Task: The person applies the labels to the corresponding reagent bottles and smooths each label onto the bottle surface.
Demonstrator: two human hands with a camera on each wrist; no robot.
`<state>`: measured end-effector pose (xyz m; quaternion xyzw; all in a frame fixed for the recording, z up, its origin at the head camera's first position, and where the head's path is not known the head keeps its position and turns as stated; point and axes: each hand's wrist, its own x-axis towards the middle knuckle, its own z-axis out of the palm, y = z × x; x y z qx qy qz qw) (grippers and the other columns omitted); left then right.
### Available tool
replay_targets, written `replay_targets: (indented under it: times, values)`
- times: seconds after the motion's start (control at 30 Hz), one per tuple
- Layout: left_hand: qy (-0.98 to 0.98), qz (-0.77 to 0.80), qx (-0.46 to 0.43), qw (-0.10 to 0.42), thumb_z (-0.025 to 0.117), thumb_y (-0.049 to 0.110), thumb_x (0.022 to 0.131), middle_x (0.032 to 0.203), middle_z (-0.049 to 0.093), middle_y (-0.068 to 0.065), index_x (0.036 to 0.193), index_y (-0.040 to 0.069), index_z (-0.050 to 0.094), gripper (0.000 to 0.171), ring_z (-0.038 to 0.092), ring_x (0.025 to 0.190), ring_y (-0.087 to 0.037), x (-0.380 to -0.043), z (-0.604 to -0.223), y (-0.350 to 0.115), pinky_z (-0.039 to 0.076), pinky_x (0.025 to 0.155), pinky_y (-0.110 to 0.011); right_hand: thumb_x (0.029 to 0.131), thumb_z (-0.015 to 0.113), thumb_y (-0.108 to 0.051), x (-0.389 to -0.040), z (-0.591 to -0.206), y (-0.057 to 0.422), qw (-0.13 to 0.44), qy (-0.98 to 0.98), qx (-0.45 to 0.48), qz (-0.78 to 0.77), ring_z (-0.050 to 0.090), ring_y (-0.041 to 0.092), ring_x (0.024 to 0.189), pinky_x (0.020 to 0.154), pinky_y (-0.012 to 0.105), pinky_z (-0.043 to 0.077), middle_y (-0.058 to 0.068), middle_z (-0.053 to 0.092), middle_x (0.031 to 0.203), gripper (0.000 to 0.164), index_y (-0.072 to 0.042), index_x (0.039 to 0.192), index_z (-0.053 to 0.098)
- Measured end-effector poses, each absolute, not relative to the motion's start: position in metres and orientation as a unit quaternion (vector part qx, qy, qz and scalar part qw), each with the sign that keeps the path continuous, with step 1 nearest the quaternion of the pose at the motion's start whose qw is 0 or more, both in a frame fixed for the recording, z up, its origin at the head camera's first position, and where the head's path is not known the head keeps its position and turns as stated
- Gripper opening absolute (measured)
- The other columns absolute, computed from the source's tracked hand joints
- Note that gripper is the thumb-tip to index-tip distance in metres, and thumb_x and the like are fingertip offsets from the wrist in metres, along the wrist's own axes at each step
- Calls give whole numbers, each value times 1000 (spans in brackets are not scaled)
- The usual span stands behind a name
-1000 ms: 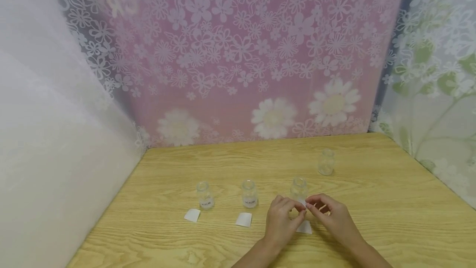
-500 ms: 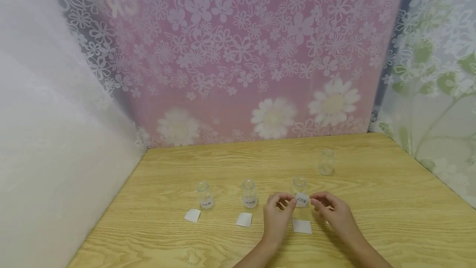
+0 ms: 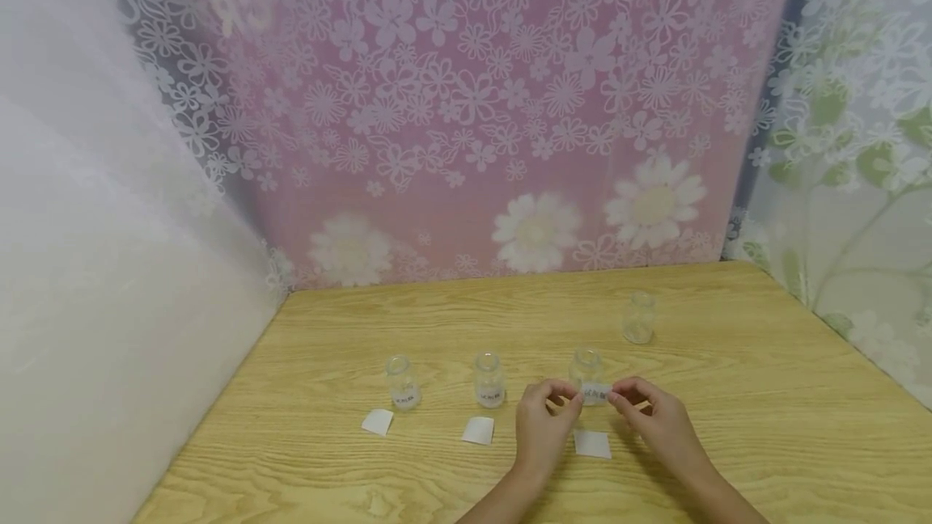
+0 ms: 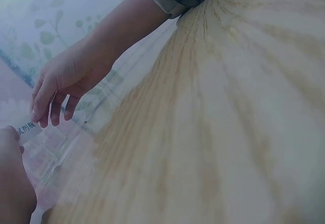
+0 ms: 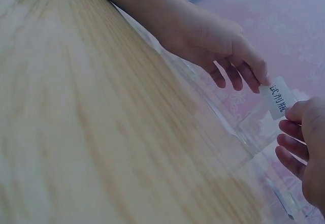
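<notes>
A small white label (image 3: 595, 394) with black printed characters is stretched between both hands. My left hand (image 3: 542, 427) pinches its left edge between thumb and forefinger, and my right hand (image 3: 658, 423) pinches the right edge. In the right wrist view the label (image 5: 277, 98) shows its printed face, with the other fingers loosely bent. Directly behind it stands a clear glass bottle (image 3: 586, 364), upright and uncapped, its lower part covered by the label in the head view. A blank white paper piece (image 3: 593, 444) lies on the table below the hands.
Two glass bottles with similar labels, one at the left (image 3: 403, 382) and one in the middle (image 3: 489, 380), stand on the wooden table (image 3: 306, 459). White paper pieces (image 3: 377, 422) (image 3: 477, 430) lie before them. An unlabelled bottle (image 3: 639, 318) stands farther back right.
The hands have parted from close together, bringing the label into view. Half a second ago it was tilted at the left fingers; now it is level, with the right fingers on its other edge.
</notes>
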<state>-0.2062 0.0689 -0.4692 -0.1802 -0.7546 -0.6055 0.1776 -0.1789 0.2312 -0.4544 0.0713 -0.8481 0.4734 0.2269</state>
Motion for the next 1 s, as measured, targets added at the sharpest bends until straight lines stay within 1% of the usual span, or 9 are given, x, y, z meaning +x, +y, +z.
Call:
replay_targets:
  times: [0.1, 0.2, 0.33, 0.43, 0.5, 0.6, 0.73, 0.87, 1.0]
  values:
    - [-786, -554, -192, 196, 73, 17, 79, 79, 56, 9, 80, 15, 66, 8, 49, 75, -7, -207, -470, 68, 42, 59, -17, 85, 66, -8, -179, -455, 231, 257, -860, 95, 431, 54, 7, 71, 57, 23, 49, -6, 61, 81, 4, -9, 89, 63]
    - [-805, -517, -204, 209, 74, 18, 78, 81, 59, 12, 79, 16, 66, 8, 50, 76, -6, -208, -471, 67, 42, 60, -16, 83, 67, -4, -179, -454, 232, 278, -861, 123, 409, 54, 7, 71, 56, 23, 49, -6, 61, 81, 7, -8, 87, 63]
    - [-812, -509, -204, 200, 74, 19, 79, 82, 59, 15, 81, 17, 65, 9, 50, 77, -5, -210, -471, 67, 42, 60, -16, 81, 68, -2, -179, -451, 233, 290, -860, 143, 395, 54, 7, 70, 55, 23, 49, -5, 61, 82, 9, -7, 88, 63]
    - [-811, -518, -198, 189, 74, 18, 79, 80, 58, 16, 85, 18, 64, 11, 50, 75, -4, -211, -471, 68, 42, 59, -16, 81, 68, -2, -181, -451, 234, 288, -861, 148, 391, 54, 8, 70, 55, 23, 49, -5, 61, 83, 10, -7, 88, 63]
    - [-810, -517, -199, 192, 73, 17, 79, 80, 59, 16, 87, 17, 64, 12, 51, 75, -3, -213, -471, 68, 42, 59, -16, 81, 68, -2, -182, -451, 235, 284, -863, 149, 390, 54, 8, 70, 55, 23, 49, -5, 61, 83, 10, -7, 87, 63]
    - [-807, -517, -204, 199, 73, 16, 80, 79, 60, 15, 87, 16, 64, 11, 52, 74, -3, -214, -472, 68, 43, 60, -16, 81, 68, -3, -184, -451, 236, 278, -865, 151, 389, 53, 7, 70, 55, 23, 49, -6, 60, 83, 9, -8, 87, 63]
    - [-807, -524, -200, 187, 72, 17, 81, 78, 58, 15, 83, 16, 66, 7, 53, 75, -4, -216, -472, 68, 43, 60, -17, 80, 69, -1, -184, -451, 236, 277, -865, 156, 387, 53, 7, 70, 55, 23, 49, -6, 60, 83, 11, -8, 86, 64]
    - [-813, -518, -195, 180, 73, 18, 80, 81, 58, 14, 81, 19, 66, 6, 52, 76, -5, -219, -473, 67, 43, 61, -18, 78, 71, 0, -187, -453, 237, 274, -865, 166, 387, 55, 8, 73, 56, 21, 50, -6, 59, 84, 14, -9, 85, 63]
    - [-827, -489, -199, 191, 74, 18, 79, 88, 59, 11, 79, 20, 67, 7, 51, 82, -6, -222, -474, 66, 44, 66, -20, 74, 72, 4, -193, -459, 240, 272, -858, 189, 392, 58, 10, 76, 60, 21, 52, -2, 58, 85, 18, -7, 84, 62]
